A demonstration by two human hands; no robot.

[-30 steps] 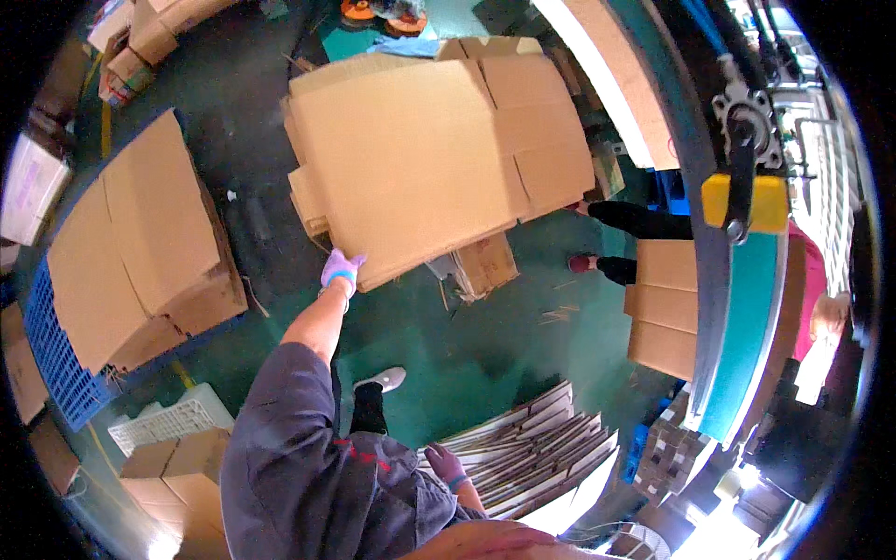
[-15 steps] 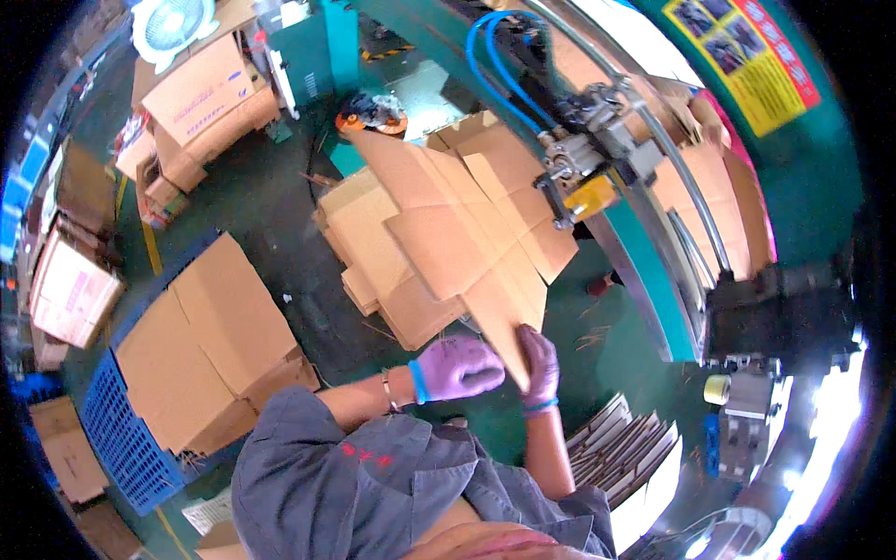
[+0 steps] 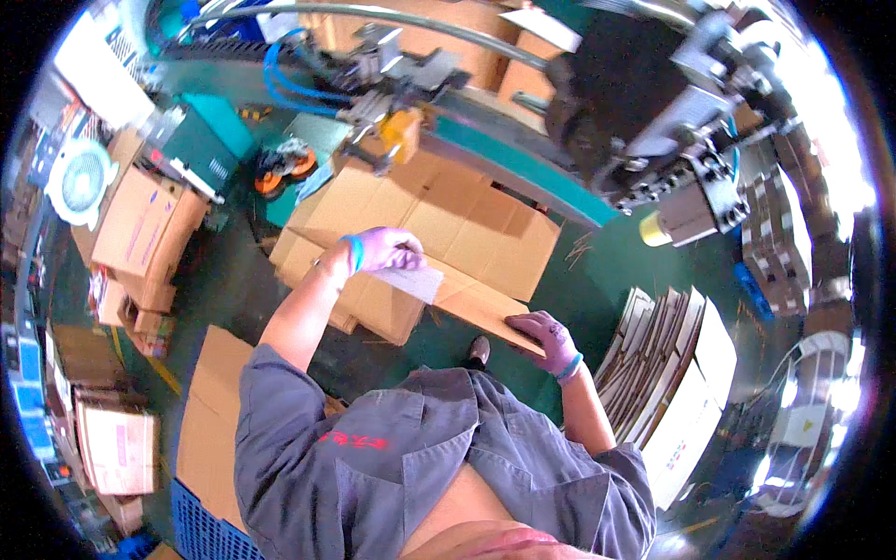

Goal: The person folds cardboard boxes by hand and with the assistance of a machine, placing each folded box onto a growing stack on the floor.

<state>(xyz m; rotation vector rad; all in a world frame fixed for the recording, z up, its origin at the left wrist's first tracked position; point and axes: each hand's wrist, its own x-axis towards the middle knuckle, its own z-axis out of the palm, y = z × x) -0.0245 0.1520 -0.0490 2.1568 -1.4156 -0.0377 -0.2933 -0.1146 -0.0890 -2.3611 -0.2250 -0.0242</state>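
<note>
A flattened brown carton [image 3: 467,224] with fold lines lies across a stack of cardboard sheets [image 3: 373,313], at the machine's near side. My right hand [image 3: 549,341], in a purple glove, grips the near right corner of the carton's narrow flap. My left hand [image 3: 385,250], gloved too, has its fingers curled at the left part of the same flap; the fingertips are partly hidden. Just under the left hand shows a pale greyish panel [image 3: 411,282]; whether it belongs to the carton I cannot tell.
Beyond the carton stands a machine with a green beam [image 3: 523,168] and a yellow part [image 3: 399,133]. On the right are upright folded cartons [image 3: 667,364]. A blue crate [image 3: 210,523] carries cardboard [image 3: 210,420] at lower left; boxes [image 3: 140,233] and a fan [image 3: 82,182] stand farther off.
The view has turned toward the right. My left hand has gone from a loose fist beside the carton to its left part. The carton now lies more crosswise, my right hand still on its near end.
</note>
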